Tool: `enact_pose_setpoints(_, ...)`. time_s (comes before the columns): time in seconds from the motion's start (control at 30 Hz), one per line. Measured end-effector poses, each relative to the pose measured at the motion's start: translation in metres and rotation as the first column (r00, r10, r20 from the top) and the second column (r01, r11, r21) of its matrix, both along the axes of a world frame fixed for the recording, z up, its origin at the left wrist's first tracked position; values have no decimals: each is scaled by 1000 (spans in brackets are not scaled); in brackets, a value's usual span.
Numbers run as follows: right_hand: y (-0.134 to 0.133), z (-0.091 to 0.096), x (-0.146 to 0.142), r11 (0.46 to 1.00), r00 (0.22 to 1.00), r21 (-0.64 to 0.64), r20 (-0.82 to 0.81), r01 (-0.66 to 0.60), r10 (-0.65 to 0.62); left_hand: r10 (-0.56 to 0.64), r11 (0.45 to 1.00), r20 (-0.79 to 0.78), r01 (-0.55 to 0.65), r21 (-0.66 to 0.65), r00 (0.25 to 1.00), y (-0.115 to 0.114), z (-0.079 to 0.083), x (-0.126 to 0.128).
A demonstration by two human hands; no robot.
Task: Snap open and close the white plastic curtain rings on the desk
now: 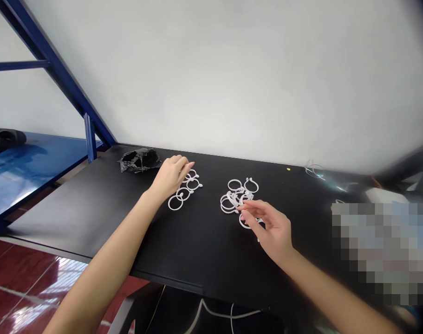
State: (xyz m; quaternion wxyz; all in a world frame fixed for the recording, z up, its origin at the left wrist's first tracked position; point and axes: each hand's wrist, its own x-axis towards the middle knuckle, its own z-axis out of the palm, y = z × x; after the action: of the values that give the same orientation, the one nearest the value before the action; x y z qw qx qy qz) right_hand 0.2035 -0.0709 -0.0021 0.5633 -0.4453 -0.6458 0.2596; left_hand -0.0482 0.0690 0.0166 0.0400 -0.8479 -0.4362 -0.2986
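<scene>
head view shows two loose groups of white rings on a black tabletop (211,253). the left hand (172,174), palm down with fingers loosely curled, covers part of the left ring group (181,195), so i cannot tell whether it grips one. the right hand (272,227) is half curled, thumb and fingertips near each other at the right ring group (233,197), overlapping its near rings; any hold is unclear. a crumpled black bag (149,157) lies just beyond the left hand, near a blue metal frame (63,69). clear plastic (331,182) and a tiny yellow speck (288,169) lie toward the far right; pixelation hides what is nearer.
</scene>
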Motion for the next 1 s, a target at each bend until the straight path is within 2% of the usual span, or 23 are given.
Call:
enact_pose_setpoints(0.1,0,0,0,1000,1000,6,16,10,-11,-27,995,8,28,-97,1000,13,-10,-12)
enact_pose_setpoints(0.2,1,-1,1,1000,1000,26,29,10,-11,-67,981,-3,65,-184,998,15,-20,-11)
enact_pose_setpoints(0.33,1,-3,2,999,999,40,45,18,-20,-38,985,-57,27,-173,998,10,-19,0)
enact_pose_setpoints(0.43,2,-4,2,999,998,43,51,18,-20,-73,990,-98,60,-126,993,1,-9,24)
enact_pose_setpoints(0.53,3,-5,3,999,998,38,57,26,-28,-314,936,-235,260,-236,920,-5,1,59)
enact_pose_setpoints(0.57,3,-6,3,999,998,34,61,29,-31,-338,923,-295,255,-287,893,-4,2,71)
enact_pose_setpoints(0.67,4,-8,4,999,997,29,69,31,-33,-325,920,-333,214,-329,885,10,3,103)
enact_pose_setpoints(0.77,4,-8,3,999,997,40,74,24,-27,-349,904,-356,210,-373,867,31,1,118)
enact_pose_setpoints(0.87,4,-7,4,998,996,59,87,26,-32,-339,901,-340,199,-386,877,37,4,113)
enact_pose_setpoints(0.93,4,-5,4,993,992,84,85,84,-91,-309,910,-301,187,-371,902,27,9,100)
enact_pose_setpoints(1.0,5,-3,4,983,982,110,103,149,-160,-286,913,-247,185,-363,926,7,15,85)
